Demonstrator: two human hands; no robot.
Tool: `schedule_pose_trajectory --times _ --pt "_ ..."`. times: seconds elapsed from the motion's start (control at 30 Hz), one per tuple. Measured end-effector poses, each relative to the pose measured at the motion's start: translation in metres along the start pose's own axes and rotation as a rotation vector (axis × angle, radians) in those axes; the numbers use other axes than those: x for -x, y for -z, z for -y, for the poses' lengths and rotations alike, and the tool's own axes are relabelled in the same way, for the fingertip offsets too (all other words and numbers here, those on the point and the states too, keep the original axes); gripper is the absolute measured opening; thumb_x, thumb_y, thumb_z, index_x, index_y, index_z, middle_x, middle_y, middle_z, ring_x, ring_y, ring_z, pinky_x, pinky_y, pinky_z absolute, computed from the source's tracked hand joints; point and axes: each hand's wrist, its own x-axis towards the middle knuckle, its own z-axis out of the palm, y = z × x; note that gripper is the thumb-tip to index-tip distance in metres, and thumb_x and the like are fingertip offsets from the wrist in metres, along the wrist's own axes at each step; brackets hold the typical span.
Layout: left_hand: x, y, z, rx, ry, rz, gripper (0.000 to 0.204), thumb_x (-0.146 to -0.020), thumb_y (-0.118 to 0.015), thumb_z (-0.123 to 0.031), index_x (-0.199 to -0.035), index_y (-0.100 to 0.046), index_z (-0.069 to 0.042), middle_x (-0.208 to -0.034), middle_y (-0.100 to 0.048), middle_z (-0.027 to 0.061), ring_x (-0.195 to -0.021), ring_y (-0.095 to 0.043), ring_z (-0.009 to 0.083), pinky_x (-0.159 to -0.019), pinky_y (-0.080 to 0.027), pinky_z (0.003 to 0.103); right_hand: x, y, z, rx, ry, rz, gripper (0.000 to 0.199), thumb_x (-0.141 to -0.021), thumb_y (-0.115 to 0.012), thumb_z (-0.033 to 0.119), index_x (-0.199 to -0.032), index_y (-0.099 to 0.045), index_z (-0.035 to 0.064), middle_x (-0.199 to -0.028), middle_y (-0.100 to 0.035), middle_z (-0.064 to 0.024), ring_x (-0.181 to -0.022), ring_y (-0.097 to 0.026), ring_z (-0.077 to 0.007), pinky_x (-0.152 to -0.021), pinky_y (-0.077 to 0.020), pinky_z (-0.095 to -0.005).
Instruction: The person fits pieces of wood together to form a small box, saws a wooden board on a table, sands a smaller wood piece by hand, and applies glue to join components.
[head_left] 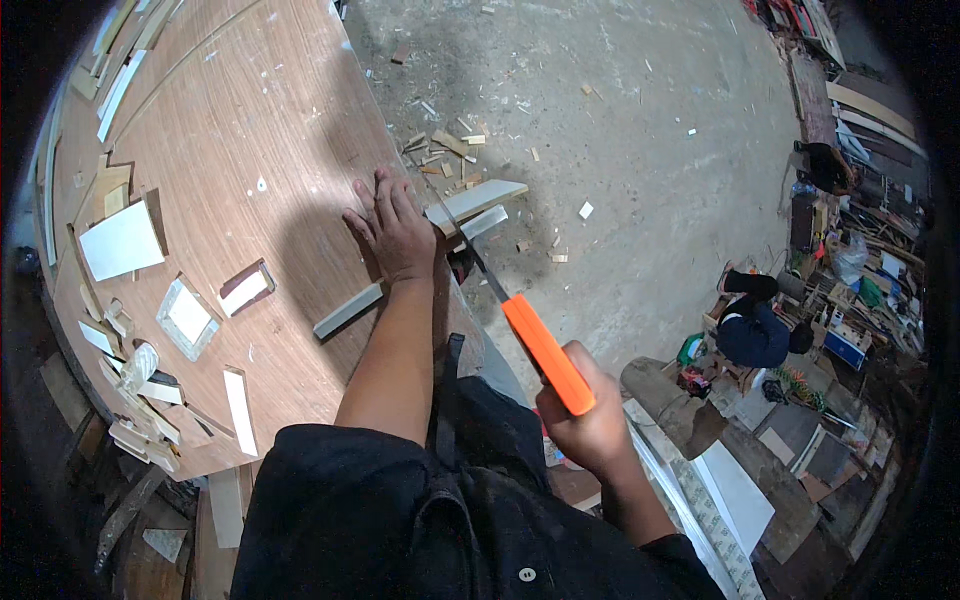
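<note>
At the table edge: a person bends over a round plywood table, sawing a pale strip that lies across the rim and juts out over the floor.
Left hand: the left hand lies flat, fingers spread, pressing the strip down on the table just inside the rim.
Right hand: the right hand is closed round the orange handle of a handsaw, the arm drawn back toward the body.
Saw: its thin blade runs up from the handle to the strip, meeting it just beside the left hand, at the table's edge.
Strip: one end shows from under the left wrist on the table; the other end hangs free past the rim, with a second pale edge just below it.
Cut: the outer piece looks still joined, so the cut seems under way and not through; the blade's depth is too small to tell in this view.
Done so far: many short offcuts lie on the concrete floor beneath the rim, and cut pale pieces sit on the table's left side, so several cuts appear finished.
Left to do: judging from this, the present cut remains to be completed.
</note>
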Motion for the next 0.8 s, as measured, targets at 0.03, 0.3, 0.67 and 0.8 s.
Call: schedule_pose_trajectory --times 0.03,0.3,0.67,0.8 --pt "-0.002 -0.003 0.004 0.028 0.013 0.001 0.028 -0.101 -0.052 -0.024 -0.124 -0.061 -0.01 -0.146 -0.051 0.0039 -0.145 -0.035 0.0372 -0.117 -0.015 0.065 -0.006 -0.003 0.002 -0.009 0.002 0.005 0.025 -0.081 -0.066 0.006 -0.103 -0.055 0.0089 -0.081 -0.063 -0.0209 -0.082 -0.067 -0.0418 -0.069 -0.0526 -0.0444" --pt "0.003 -0.008 0.003 -0.081 -0.03 -0.057 0.025 -0.1 -0.056 -0.027 -0.118 -0.064 -0.012 -0.143 -0.055 0.0023 -0.141 -0.041 0.0343 -0.116 -0.018 0.061 -0.015 -0.007 -0.001 0.027 0.038 -0.028 0.025 -0.08 -0.066 0.004 -0.102 -0.054 0.0066 -0.079 -0.064 -0.0201 -0.079 -0.067 -0.0418 -0.067 -0.0531 -0.0435" --pt "0.012 -0.004 0.01 -0.028 -0.012 -0.036 0.026 -0.1 -0.055 -0.027 -0.119 -0.063 -0.011 -0.143 -0.055 0.0044 -0.142 -0.04 0.0353 -0.114 -0.021 0.062 -0.001 0.002 0.001 0.009 0.043 0.019 0.025 -0.08 -0.066 0.005 -0.102 -0.055 0.0083 -0.086 -0.063 -0.0205 -0.081 -0.066 -0.0436 -0.069 -0.0526 -0.0424" --pt "0.003 -0.007 0.008 -0.036 -0.002 -0.046 0.026 -0.1 -0.055 -0.027 -0.119 -0.063 -0.011 -0.144 -0.054 0.0045 -0.142 -0.04 0.0356 -0.113 -0.022 0.062 0.022 0.028 0.015 0.02 0.086 0.058 0.028 -0.079 -0.067 0.005 -0.103 -0.052 0.0071 -0.082 -0.062 -0.0213 -0.081 -0.064 -0.0453 -0.068 -0.0525 -0.044"
